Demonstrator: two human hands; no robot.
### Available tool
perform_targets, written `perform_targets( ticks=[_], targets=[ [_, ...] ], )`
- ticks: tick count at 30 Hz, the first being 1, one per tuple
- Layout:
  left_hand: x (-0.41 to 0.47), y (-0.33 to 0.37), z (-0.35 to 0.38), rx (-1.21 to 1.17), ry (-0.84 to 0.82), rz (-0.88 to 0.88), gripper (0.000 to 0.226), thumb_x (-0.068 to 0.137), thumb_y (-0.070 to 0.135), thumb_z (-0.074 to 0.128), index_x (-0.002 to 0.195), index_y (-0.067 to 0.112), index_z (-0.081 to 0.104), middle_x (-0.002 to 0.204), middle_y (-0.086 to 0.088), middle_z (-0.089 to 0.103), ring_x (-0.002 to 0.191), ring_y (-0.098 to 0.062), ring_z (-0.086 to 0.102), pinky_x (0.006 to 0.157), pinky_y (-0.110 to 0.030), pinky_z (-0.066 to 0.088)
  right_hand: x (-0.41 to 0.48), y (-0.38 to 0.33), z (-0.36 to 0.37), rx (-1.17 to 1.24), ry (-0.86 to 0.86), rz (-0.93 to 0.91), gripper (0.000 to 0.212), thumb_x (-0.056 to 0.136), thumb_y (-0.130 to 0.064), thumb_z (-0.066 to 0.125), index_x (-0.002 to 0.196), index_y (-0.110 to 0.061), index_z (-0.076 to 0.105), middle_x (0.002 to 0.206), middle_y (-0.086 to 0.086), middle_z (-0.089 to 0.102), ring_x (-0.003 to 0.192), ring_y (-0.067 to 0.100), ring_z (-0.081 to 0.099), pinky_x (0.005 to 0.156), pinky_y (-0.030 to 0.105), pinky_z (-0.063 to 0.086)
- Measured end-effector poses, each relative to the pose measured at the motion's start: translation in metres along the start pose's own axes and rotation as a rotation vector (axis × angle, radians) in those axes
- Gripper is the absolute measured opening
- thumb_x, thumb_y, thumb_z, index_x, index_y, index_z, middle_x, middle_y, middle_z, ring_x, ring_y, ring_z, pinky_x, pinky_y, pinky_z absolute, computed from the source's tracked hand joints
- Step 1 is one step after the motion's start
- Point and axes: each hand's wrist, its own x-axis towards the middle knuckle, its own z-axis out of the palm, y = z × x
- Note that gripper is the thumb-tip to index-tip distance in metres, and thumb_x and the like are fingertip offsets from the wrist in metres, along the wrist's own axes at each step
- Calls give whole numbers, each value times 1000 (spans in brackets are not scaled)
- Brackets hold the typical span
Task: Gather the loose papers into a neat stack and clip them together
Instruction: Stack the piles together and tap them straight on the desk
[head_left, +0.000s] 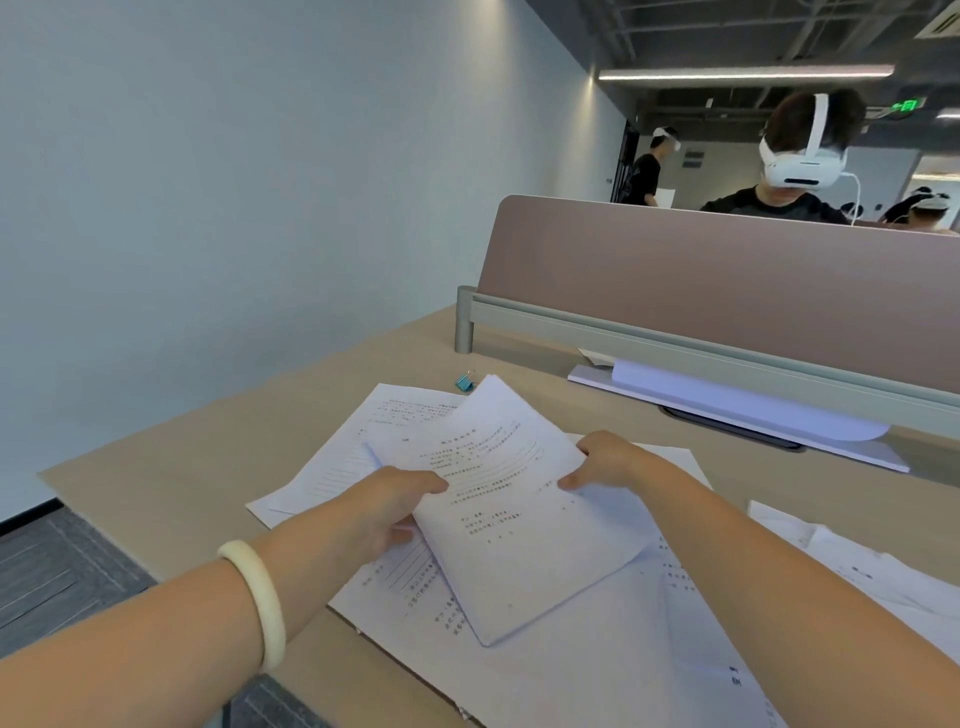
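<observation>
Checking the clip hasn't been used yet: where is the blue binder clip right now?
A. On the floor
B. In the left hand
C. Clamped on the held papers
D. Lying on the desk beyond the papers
D: the blue binder clip lies on the desk beyond the papers, in neither hand.

The held sheets (511, 514) are covering most of the loose papers (587, 675) beneath; their print is blurring past reading. The frame's lower edge is cutting those papers off. The left hand (387, 512) is hiding its fingertips under the sheets.
</observation>
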Motion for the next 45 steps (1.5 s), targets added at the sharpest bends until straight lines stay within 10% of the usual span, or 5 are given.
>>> perform_targets(
  ticks=[4,9,20,32,45],
  targets=[
    [1,-14,-21,614,132,152,76,92,32,53,150,9,9,156,-9,19,142,-28,23,112,-36,25,-21,5,-14,45,74,-106,14,83,-15,70,92,-8,62,98,6,62,87,21,56,64,23,42],
    [-1,-31,-33,661,63,202,81,94,45,43,151,10,-4,159,-7,13,145,-25,20,114,-34,21,-55,27,-43,295,1,-45,28,85,-18,69,112,-11,64,111,3,69,99,23,66,87,33,51],
    [-14,-34,-63,525,177,151,72,97,50,27,151,13,-4,160,-9,8,145,-30,16,114,-41,20,-82,16,5,157,-186,-60,18,83,-18,69,101,-18,65,111,-3,65,108,20,58,99,32,41],
    [-6,-43,-58,645,188,219,72,96,45,38,150,11,5,159,-11,13,145,-29,18,116,-39,21,-74,-12,17,-353,-195,25,74,64,-48,77,127,-28,43,127,-5,51,113,22,52,98,38,44],
    [-2,-33,-71,727,350,251,70,93,45,46,149,14,17,149,-16,32,134,-37,35,107,-43,37,-93,-13,15,-243,-120,-93,39,79,-29,72,115,-17,62,120,-1,61,107,22,56,89,30,42]
  ],
)
